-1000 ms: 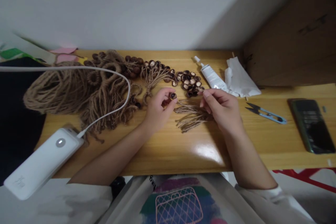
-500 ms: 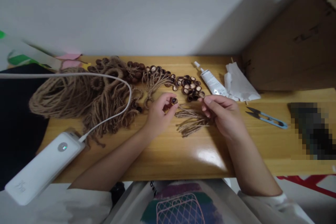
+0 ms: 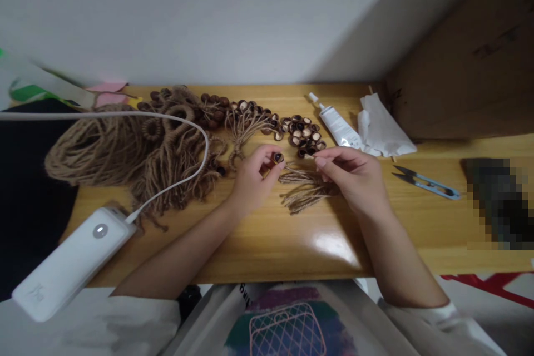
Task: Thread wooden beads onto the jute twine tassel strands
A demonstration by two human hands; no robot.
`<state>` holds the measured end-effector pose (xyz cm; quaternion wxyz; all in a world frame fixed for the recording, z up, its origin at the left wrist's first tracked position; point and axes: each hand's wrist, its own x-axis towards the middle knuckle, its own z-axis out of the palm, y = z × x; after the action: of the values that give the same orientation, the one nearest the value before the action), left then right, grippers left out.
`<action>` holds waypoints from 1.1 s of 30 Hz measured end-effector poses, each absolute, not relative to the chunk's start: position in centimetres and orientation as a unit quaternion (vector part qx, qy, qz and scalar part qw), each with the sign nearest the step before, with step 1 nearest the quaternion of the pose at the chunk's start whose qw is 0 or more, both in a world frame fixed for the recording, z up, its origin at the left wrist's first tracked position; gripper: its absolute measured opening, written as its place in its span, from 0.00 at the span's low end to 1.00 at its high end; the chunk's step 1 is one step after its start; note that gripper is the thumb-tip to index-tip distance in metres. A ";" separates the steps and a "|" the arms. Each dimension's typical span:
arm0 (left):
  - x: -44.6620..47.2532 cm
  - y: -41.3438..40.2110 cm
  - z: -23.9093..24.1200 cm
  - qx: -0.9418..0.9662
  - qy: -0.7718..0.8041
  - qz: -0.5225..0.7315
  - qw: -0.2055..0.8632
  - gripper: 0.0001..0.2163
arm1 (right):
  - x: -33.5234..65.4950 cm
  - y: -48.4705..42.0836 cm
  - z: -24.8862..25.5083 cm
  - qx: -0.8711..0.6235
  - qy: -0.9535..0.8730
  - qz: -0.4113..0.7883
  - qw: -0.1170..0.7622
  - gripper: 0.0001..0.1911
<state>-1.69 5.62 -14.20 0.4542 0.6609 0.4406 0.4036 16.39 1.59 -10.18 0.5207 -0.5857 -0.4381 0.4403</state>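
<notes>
Head view: curled left hand pinches a shell.

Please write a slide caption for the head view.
Left hand holds a small brown shell; cord strands lie near the right hand.

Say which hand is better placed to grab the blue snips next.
Probably the right hand: the snips lie nearer, though it seems to pinch something thin; the left hand, farther off, holds a shell.
</notes>
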 end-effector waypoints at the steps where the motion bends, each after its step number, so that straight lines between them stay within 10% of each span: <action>1: -1.7 5.6 -14.2 0.662 0.441 0.403 0.453 0.09 | 16.3 1.6 -10.2 -0.587 -0.448 0.436 0.515 0.03; 33: -2.0 5.7 -13.5 0.775 0.373 0.351 0.370 0.12 | 15.8 1.1 -10.8 -0.600 -0.681 0.209 0.364 0.03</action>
<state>-2.00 5.71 -13.47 0.3704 0.7750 0.3726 0.3513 15.80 1.09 -10.80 0.3640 -0.6005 -0.6806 0.2092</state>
